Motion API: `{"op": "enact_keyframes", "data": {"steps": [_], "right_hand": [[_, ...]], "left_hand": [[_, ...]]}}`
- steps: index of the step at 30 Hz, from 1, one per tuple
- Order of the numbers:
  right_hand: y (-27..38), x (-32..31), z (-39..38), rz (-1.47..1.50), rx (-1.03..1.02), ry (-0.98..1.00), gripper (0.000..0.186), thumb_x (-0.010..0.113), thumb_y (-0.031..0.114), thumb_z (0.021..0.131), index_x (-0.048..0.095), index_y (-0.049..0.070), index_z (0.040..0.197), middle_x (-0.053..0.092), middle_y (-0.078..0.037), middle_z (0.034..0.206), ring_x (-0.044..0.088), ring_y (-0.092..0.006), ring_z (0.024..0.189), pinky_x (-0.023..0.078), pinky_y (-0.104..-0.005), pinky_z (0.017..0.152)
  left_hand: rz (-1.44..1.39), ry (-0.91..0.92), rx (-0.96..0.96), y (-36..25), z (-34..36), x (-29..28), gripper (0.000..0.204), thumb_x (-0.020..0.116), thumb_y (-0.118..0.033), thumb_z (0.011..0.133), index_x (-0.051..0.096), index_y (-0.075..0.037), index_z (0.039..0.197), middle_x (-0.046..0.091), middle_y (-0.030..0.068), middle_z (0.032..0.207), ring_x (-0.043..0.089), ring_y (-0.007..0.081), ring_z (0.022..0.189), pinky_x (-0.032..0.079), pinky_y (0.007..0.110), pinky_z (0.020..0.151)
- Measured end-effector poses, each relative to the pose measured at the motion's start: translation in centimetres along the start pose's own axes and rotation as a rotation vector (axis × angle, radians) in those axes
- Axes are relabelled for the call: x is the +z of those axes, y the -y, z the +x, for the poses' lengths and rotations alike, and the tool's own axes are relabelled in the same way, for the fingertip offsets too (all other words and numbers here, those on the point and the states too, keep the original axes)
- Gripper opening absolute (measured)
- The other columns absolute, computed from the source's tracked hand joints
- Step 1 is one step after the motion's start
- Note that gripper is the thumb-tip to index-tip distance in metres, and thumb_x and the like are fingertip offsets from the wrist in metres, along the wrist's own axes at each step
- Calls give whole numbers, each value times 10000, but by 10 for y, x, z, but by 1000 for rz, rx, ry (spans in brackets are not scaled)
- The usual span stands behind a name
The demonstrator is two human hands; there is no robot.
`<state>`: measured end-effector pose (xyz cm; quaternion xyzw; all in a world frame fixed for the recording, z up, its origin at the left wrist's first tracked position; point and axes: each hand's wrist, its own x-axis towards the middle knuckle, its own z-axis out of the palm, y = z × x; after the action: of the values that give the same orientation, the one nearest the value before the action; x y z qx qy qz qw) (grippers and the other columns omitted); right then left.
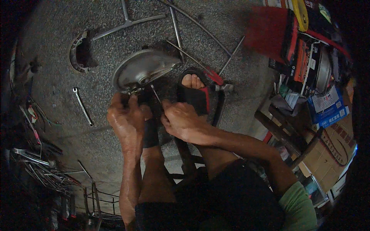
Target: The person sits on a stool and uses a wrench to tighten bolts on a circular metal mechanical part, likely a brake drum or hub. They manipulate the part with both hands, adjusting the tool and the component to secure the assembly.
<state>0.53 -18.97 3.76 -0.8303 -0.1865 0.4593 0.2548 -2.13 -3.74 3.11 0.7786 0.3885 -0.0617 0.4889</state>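
A dull silver half-round metal plate with a central boss [137, 69] stands on the gravelly floor before me. My left hand [125, 119] has its fingers closed on a small metal fitting [135, 91] at the plate's lower edge; the fitting is partly hidden. My right hand [179, 119] grips a thin metal wrench [155, 92], whose upper end is beside the boss. My right foot in a black and red sandal [192, 92] is just beyond that hand.
A curved brake shoe [75, 52], a spanner [83, 106], T-handled tools [127, 24] and a red-handled tool [212, 73] lie around. Piles of metal tools [36, 161] sit at lower left; boxes and cardboard [331, 154], with a red object [269, 30], line the right.
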Motion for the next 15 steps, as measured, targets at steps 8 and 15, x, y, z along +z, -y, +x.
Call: {"op": "enact_keyframes", "data": {"steps": [8,15], "right_hand": [[24,-30,4,23,-49,-47,197,590,147,777,575,-35,703,585,-255,646,607,-443,662,485,-512,622],[38,-68,27,-32,-18,79,232,595,188,719,606,-37,664,586,-279,676,620,-437,691,468,-516,662]], "left_hand": [[23,2,16,0,0,0,126,588,-25,823,538,64,749,594,163,645,536,158,573,440,338,540],[-57,-12,23,10,-1,3,120,594,-18,818,534,56,745,587,156,656,519,157,588,437,338,550]]}}
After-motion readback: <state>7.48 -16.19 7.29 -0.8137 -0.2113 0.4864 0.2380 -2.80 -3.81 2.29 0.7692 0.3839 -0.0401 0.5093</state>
